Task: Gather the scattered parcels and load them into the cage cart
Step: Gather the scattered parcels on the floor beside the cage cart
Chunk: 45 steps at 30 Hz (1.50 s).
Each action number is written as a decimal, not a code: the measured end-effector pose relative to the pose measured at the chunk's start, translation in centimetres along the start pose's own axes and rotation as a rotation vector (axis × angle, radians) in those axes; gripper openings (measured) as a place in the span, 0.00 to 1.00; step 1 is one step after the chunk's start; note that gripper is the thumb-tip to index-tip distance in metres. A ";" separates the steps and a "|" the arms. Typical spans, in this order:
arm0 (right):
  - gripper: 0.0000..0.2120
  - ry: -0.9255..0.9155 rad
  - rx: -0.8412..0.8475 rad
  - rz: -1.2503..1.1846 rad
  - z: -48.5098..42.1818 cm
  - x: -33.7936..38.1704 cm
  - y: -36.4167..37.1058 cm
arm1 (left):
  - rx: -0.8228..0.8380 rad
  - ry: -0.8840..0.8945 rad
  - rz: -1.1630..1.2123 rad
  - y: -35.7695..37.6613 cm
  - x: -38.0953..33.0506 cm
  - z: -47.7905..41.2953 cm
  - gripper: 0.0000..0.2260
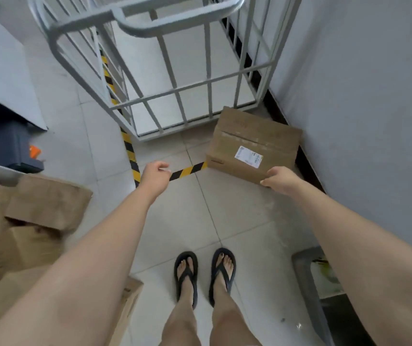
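Observation:
A brown cardboard parcel (252, 143) with a white label lies on the floor against the right wall, just in front of the grey metal cage cart (165, 96). My right hand (278, 179) grips the parcel's near right corner. My left hand (155, 174) hovers over the striped floor tape to the parcel's left, fingers loosely curled, holding nothing. The cart's floor looks bare through the bars. More brown parcels (35, 221) are piled at the lower left, partly hidden by my left arm.
Yellow-black tape (187, 171) marks the floor around the cart. A dark bin (2, 146) and a grey counter stand at the left. A grey crate (312, 283) sits by the right wall near my feet. The wall runs close along the right.

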State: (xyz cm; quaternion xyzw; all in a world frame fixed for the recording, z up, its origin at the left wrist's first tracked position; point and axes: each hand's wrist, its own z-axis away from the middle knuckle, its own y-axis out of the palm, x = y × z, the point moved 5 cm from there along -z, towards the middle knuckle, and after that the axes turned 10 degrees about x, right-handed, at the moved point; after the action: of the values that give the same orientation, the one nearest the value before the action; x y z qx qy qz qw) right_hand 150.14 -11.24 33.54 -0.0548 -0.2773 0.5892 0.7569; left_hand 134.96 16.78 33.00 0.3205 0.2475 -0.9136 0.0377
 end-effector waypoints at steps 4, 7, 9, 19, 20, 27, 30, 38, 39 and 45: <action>0.20 -0.069 0.030 0.224 1.6 7.4 3.3 | -0.063 -0.074 0.078 -6.2 6.0 3.9 0.13; 0.18 -0.129 0.048 0.404 3.1 12.8 7.8 | -0.121 -0.156 0.151 -11.0 12.0 7.7 0.13; 0.15 -0.183 0.065 0.572 4.0 16.4 11.9 | -0.184 -0.195 0.191 -14.4 16.6 10.6 0.13; 0.24 -0.368 0.158 0.884 12.0 27.7 42.8 | -0.382 -0.402 0.308 -28.5 45.7 26.1 0.12; 0.26 -0.366 0.186 0.896 12.6 28.1 46.5 | -0.390 -0.432 0.330 -29.4 49.3 27.5 0.12; 0.29 -0.323 0.354 0.862 15.0 25.8 68.3 | -0.455 -0.625 0.596 -29.0 68.8 34.6 0.16; 0.36 -0.267 0.365 0.806 12.9 23.3 74.1 | -0.492 -0.625 0.688 -27.2 74.2 33.6 0.16; 0.42 -0.066 0.366 0.254 3.2 17.6 80.1 | -0.277 -0.543 0.965 -21.1 80.0 23.8 0.44; 0.35 -0.068 0.399 0.228 2.8 17.1 80.3 | -0.257 -0.533 0.977 -20.6 79.7 22.9 0.44; 0.34 -0.084 0.422 0.077 6.2 18.2 76.0 | -0.262 -0.480 1.075 -21.8 74.8 24.5 0.37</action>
State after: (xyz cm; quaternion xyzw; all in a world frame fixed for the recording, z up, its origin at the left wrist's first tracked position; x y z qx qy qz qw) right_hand 84.46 26.85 14.06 0.1188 -0.1766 0.6643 0.7165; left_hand 56.89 30.89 13.58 0.1782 0.1458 -0.7754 0.5880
